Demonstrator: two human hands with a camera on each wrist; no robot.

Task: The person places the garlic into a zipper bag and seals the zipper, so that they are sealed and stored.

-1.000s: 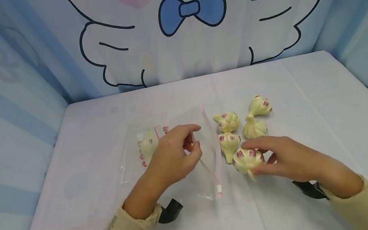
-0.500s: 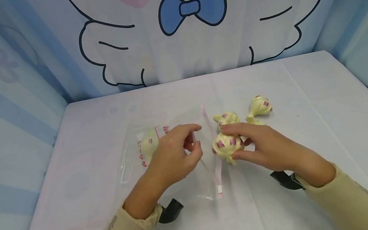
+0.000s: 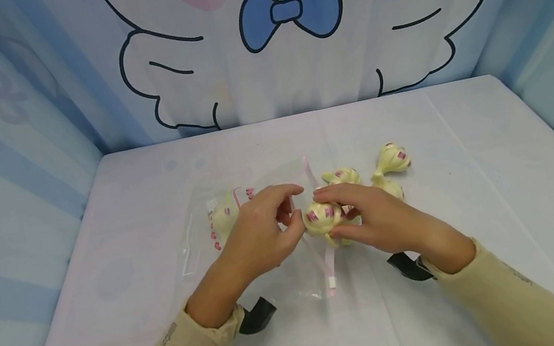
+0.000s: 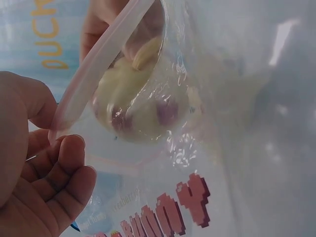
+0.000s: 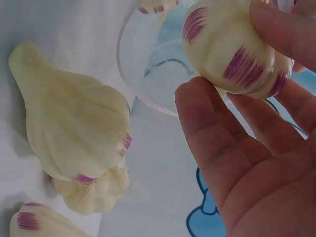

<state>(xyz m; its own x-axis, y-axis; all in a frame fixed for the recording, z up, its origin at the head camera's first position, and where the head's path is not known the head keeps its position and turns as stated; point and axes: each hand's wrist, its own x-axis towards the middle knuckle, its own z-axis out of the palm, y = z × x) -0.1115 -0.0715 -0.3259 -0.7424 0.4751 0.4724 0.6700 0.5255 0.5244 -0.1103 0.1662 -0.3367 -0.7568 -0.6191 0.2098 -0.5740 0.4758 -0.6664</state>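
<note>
In the head view a clear zip bag (image 3: 296, 284) lies flat with its pink-edged mouth to the right and one garlic bulb (image 3: 224, 219) inside. My left hand (image 3: 255, 238) pinches the mouth's pink edge (image 4: 74, 103) between thumb and fingers, holding it raised. With thumb and fingers my right hand (image 3: 390, 218) grips another bulb (image 3: 321, 219) at the mouth, close to the left fingertips. Through the film the left wrist view shows this bulb (image 4: 140, 111); the right wrist view shows purple streaks on the gripped bulb (image 5: 232, 49).
Several more garlic bulbs rest right of the bag: one (image 3: 343, 176) behind the right hand, two (image 3: 392, 157) farther right, and one mostly hidden under that hand. A white slider (image 3: 332, 282) sits at the near end of the pink edge. Curtains (image 3: 294, 83) stand behind the table.
My right hand has carried its bulb left from among the other bulbs to the bag's mouth. My left hand has stayed almost still.
</note>
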